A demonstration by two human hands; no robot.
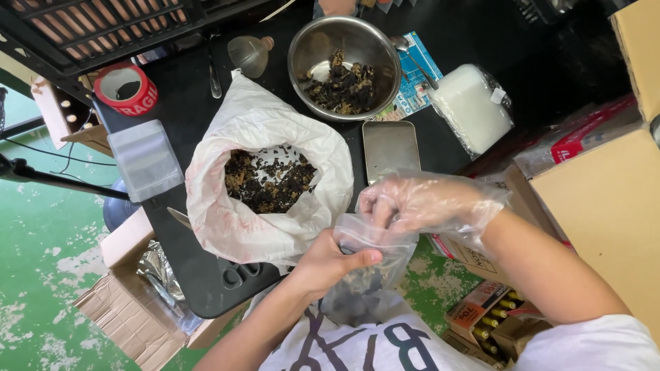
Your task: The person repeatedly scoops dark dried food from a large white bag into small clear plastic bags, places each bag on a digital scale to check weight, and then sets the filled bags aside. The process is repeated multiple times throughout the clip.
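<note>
My left hand [328,264] is bare and grips the rim of a small clear plastic bag [364,278] holding dark dried pieces, close to my chest. My right hand [419,203] wears a loose clear plastic glove and has its fingers bunched at the bag's open mouth. Just left of my hands lies a large white plastic bag [254,124], open, full of the same dark dried pieces. A steel bowl [323,45] with more dark pieces stands behind it on the black table [199,96].
A small metal tray [390,145], a spoon [412,58], a clear funnel [249,53], a red tape roll [127,88], a clear lidded box [146,159] and a white packet [471,106] lie on the table. Cardboard boxes [605,199] stand at right, another [130,302] on the green floor.
</note>
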